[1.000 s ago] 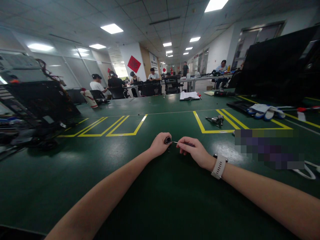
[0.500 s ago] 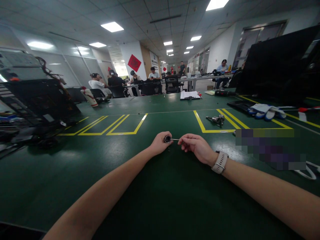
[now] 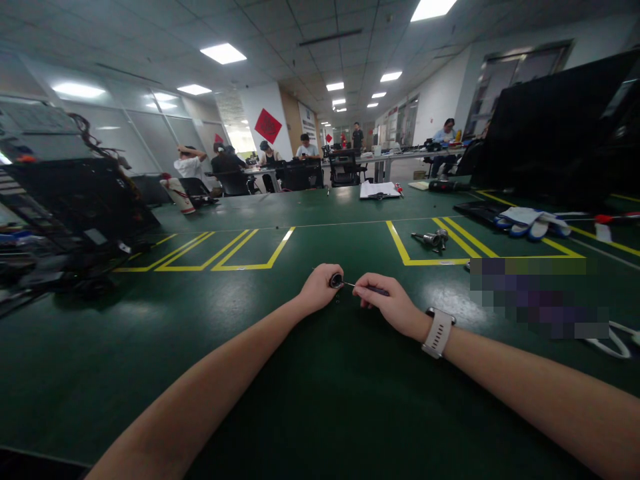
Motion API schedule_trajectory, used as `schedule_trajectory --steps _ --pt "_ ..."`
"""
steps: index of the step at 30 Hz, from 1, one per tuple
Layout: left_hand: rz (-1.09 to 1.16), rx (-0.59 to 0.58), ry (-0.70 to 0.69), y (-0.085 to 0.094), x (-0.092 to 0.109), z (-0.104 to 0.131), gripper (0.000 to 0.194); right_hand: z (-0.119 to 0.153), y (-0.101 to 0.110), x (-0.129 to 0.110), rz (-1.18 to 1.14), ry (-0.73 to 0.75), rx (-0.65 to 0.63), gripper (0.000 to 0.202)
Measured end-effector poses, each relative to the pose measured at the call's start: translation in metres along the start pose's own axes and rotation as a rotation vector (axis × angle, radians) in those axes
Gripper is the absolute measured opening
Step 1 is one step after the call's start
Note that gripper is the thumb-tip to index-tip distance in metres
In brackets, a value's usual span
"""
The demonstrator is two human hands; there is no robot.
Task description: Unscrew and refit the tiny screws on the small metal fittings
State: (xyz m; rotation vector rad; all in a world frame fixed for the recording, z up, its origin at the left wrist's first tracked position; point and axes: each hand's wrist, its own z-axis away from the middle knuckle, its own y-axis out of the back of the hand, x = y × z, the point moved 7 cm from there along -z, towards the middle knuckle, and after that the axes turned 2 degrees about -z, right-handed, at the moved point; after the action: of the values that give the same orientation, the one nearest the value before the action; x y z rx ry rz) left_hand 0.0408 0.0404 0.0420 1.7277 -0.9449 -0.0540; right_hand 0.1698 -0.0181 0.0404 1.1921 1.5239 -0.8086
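Note:
My left hand [image 3: 320, 288] is closed around a small dark cylindrical part [image 3: 336, 281], whose round open end with a metallic rim faces me. In my right hand [image 3: 380, 297] is a thin screwdriver [image 3: 377, 291], pinched near its dark handle. Its slim metal shaft points left, and the tip reaches the rim of the cylindrical part; whether it goes inside I cannot tell. Just below the left fingers, a tiny ring-like piece [image 3: 337, 301] shows against the green tabletop [image 3: 280, 400].
Shiny metal parts [image 3: 430, 239] lie inside a yellow-taped area to the right. Farther right are white-and-blue gloves [image 3: 533, 221]. A clipboard with paper [image 3: 380, 191] lies at the far edge. Dark equipment [image 3: 75, 220] stands on the left, and a large black panel [image 3: 560, 127] on the right.
My right hand has turned, so the screwdriver's handle now shows and its shaft slants up to the left. The cylindrical part has tilted slightly in my left hand.

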Motion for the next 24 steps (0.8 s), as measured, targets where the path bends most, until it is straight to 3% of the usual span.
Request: schedule_trajectory --steps 13,24 --pt "0.097 -0.008 -0.007 0.001 -0.002 0.002 0.01 -0.007 0.006 0.017 -0.302 -0.161 -0.02 0.014" --pt "0.107 0.002 -0.016 0.001 -0.001 0.001 0.011 -0.004 0.004 0.007 -0.2 -0.085 0.013 0.012"
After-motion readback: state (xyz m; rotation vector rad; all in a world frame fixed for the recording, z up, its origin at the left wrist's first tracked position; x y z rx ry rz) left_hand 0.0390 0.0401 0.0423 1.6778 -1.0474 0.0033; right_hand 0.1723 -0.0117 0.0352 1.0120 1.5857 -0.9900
